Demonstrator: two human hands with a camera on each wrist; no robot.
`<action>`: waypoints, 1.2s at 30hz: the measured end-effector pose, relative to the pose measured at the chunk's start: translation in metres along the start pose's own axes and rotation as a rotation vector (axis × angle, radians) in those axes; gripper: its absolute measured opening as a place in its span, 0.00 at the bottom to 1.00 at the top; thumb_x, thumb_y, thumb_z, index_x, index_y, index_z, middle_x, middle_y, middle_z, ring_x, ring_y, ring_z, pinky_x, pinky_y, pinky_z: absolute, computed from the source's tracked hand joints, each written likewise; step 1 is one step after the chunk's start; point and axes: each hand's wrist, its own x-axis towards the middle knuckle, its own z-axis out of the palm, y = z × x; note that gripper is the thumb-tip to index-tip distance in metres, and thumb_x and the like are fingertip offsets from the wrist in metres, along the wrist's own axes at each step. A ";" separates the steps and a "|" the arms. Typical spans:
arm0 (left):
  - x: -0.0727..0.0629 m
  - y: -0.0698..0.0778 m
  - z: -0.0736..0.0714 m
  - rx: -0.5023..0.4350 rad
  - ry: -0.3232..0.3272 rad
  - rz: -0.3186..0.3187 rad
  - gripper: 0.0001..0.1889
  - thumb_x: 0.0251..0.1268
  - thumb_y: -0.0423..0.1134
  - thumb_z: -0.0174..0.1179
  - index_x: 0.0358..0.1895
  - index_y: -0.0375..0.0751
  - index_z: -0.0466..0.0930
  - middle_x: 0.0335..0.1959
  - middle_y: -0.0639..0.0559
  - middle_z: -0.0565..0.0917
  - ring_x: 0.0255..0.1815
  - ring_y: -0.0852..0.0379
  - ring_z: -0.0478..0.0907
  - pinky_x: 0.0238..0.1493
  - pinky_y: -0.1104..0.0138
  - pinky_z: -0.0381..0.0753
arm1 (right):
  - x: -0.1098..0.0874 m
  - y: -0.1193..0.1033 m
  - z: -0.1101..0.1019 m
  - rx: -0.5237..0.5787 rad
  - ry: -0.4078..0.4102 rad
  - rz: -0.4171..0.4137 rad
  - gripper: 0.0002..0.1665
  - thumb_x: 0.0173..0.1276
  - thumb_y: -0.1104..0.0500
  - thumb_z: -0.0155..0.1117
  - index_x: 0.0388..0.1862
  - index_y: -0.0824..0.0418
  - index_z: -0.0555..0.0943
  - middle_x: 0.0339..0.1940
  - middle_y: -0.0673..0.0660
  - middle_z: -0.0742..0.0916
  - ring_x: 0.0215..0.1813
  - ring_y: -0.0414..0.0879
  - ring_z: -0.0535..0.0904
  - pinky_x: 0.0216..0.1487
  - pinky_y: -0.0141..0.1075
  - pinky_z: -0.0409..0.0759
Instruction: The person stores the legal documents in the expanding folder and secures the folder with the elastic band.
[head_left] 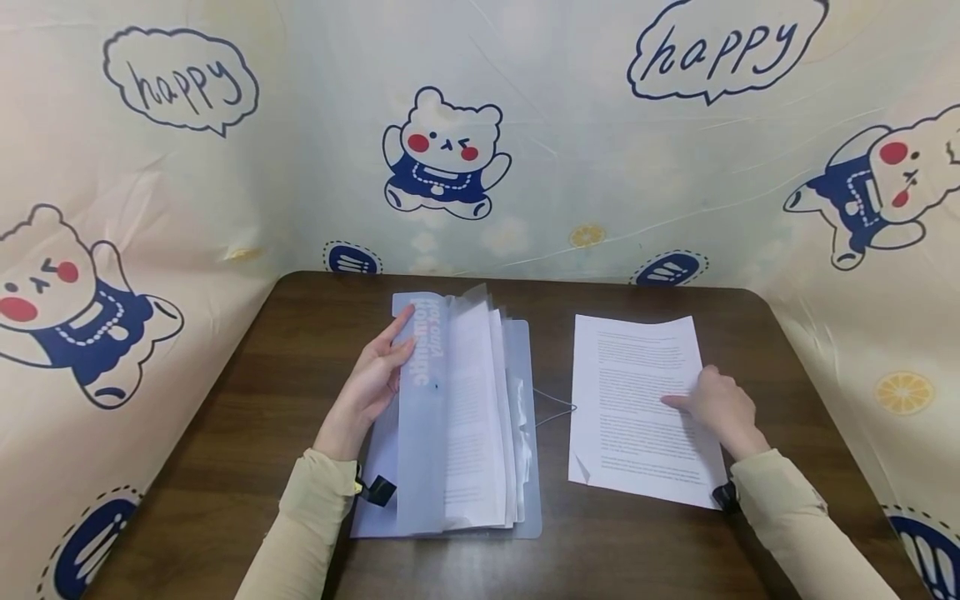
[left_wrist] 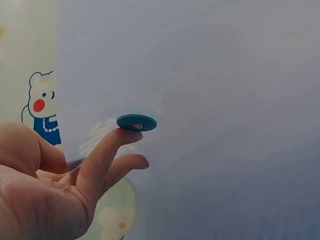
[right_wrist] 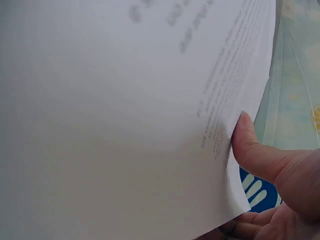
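Note:
A pale blue document folder (head_left: 422, 467) lies open on the table, its cover half raised. My left hand (head_left: 372, 377) grips the cover near its upper left edge. In the left wrist view, the fingers of that left hand (left_wrist: 90, 175) lie against the cover (left_wrist: 210, 100) beside a round teal button (left_wrist: 136, 122). Inside the folder are printed pages (head_left: 474, 417) in clear sleeves. To the right, my right hand (head_left: 723, 411) holds printed paper (head_left: 637, 400) by its right edge. Its thumb (right_wrist: 257, 155) presses on top of the paper (right_wrist: 125, 125), with the other fingers underneath.
A thin cord loop (head_left: 553, 408) reaches from the folder's right edge to the paper. The brown wooden table (head_left: 247, 433) carries everything. A printed cloth (head_left: 315, 167) with cartoon bears hangs behind it and at both sides.

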 end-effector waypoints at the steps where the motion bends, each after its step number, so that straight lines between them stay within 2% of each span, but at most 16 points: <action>1: 0.000 0.000 0.000 0.002 0.001 -0.002 0.35 0.92 0.34 0.44 0.93 0.57 0.47 0.48 0.64 0.90 0.36 0.69 0.86 0.35 0.80 0.83 | 0.000 0.001 -0.001 0.004 -0.005 -0.010 0.54 0.70 0.46 0.80 0.70 0.87 0.65 0.59 0.87 0.80 0.44 0.69 0.83 0.43 0.55 0.85; 5: 0.000 0.000 -0.001 0.004 -0.003 -0.002 0.35 0.92 0.33 0.44 0.93 0.57 0.45 0.52 0.64 0.90 0.42 0.69 0.88 0.45 0.78 0.88 | 0.002 0.008 -0.010 0.066 -0.075 -0.067 0.50 0.72 0.55 0.77 0.74 0.87 0.61 0.63 0.88 0.77 0.50 0.72 0.84 0.51 0.63 0.89; 9: 0.002 0.001 -0.002 0.000 -0.009 0.001 0.35 0.92 0.33 0.44 0.93 0.56 0.45 0.50 0.64 0.90 0.41 0.69 0.88 0.42 0.78 0.87 | 0.002 0.020 -0.020 0.218 -0.206 -0.164 0.47 0.75 0.63 0.70 0.77 0.88 0.56 0.57 0.86 0.82 0.44 0.65 0.90 0.45 0.57 0.94; 12: 0.003 0.002 -0.002 -0.001 -0.002 -0.002 0.35 0.92 0.33 0.43 0.93 0.57 0.46 0.48 0.63 0.90 0.37 0.69 0.86 0.35 0.79 0.83 | 0.001 0.031 -0.026 0.377 -0.323 -0.218 0.46 0.78 0.67 0.64 0.80 0.88 0.51 0.48 0.79 0.90 0.38 0.58 0.93 0.38 0.49 0.95; 15: 0.004 0.003 -0.003 -0.005 0.007 -0.008 0.35 0.92 0.33 0.43 0.93 0.58 0.47 0.48 0.63 0.90 0.36 0.69 0.86 0.32 0.79 0.81 | -0.001 0.040 -0.030 0.536 -0.430 -0.238 0.47 0.82 0.67 0.60 0.84 0.85 0.44 0.49 0.72 0.93 0.38 0.53 0.95 0.40 0.44 0.95; 18: 0.004 0.003 -0.003 -0.006 0.013 -0.014 0.35 0.92 0.33 0.43 0.92 0.58 0.47 0.49 0.63 0.90 0.37 0.68 0.87 0.32 0.79 0.82 | -0.002 0.048 -0.033 0.667 -0.498 -0.263 0.49 0.85 0.66 0.58 0.86 0.82 0.38 0.51 0.64 0.94 0.40 0.49 0.96 0.44 0.41 0.95; 22: 0.005 0.004 -0.003 0.003 0.017 -0.022 0.35 0.92 0.33 0.43 0.92 0.59 0.48 0.50 0.63 0.89 0.37 0.68 0.86 0.33 0.79 0.81 | -0.003 0.055 -0.036 0.814 -0.543 -0.318 0.48 0.87 0.67 0.55 0.87 0.79 0.36 0.50 0.51 0.96 0.44 0.47 0.96 0.46 0.40 0.95; 23: 0.004 0.004 -0.004 0.004 0.017 -0.025 0.35 0.92 0.34 0.43 0.92 0.59 0.47 0.51 0.63 0.89 0.37 0.68 0.86 0.34 0.79 0.81 | -0.004 0.056 -0.037 0.847 -0.548 -0.331 0.47 0.87 0.68 0.54 0.87 0.78 0.37 0.50 0.49 0.96 0.44 0.47 0.96 0.46 0.40 0.95; 25: 0.004 0.004 -0.004 0.007 0.018 -0.029 0.35 0.92 0.34 0.44 0.92 0.60 0.48 0.52 0.63 0.89 0.39 0.68 0.87 0.37 0.79 0.83 | -0.005 0.060 -0.039 0.913 -0.555 -0.357 0.42 0.87 0.69 0.53 0.88 0.72 0.45 0.50 0.48 0.96 0.46 0.48 0.97 0.47 0.40 0.95; 27: 0.004 0.004 -0.005 0.009 0.020 -0.032 0.35 0.92 0.34 0.44 0.92 0.61 0.48 0.54 0.63 0.89 0.40 0.68 0.87 0.38 0.79 0.84 | -0.007 0.063 -0.041 0.966 -0.555 -0.382 0.37 0.86 0.70 0.53 0.88 0.62 0.54 0.51 0.48 0.96 0.47 0.49 0.97 0.48 0.40 0.95; 30: 0.004 0.003 -0.005 0.011 0.018 -0.028 0.35 0.92 0.34 0.45 0.92 0.60 0.48 0.54 0.63 0.89 0.41 0.68 0.88 0.39 0.79 0.84 | -0.009 0.066 -0.045 1.034 -0.565 -0.433 0.34 0.87 0.72 0.50 0.81 0.44 0.64 0.53 0.49 0.96 0.49 0.49 0.97 0.50 0.39 0.95; 33: 0.003 0.003 -0.005 0.014 0.017 -0.021 0.35 0.92 0.34 0.44 0.92 0.60 0.48 0.52 0.63 0.89 0.40 0.68 0.88 0.39 0.79 0.85 | -0.011 0.066 -0.051 1.065 -0.571 -0.481 0.35 0.87 0.73 0.48 0.77 0.38 0.67 0.55 0.50 0.96 0.50 0.50 0.96 0.50 0.39 0.95; 36: 0.003 0.003 -0.005 0.015 0.016 -0.019 0.35 0.92 0.34 0.44 0.92 0.59 0.48 0.53 0.63 0.89 0.43 0.69 0.88 0.44 0.78 0.87 | -0.013 0.063 -0.056 1.080 -0.567 -0.504 0.36 0.86 0.74 0.47 0.75 0.34 0.70 0.56 0.50 0.95 0.50 0.50 0.96 0.50 0.39 0.95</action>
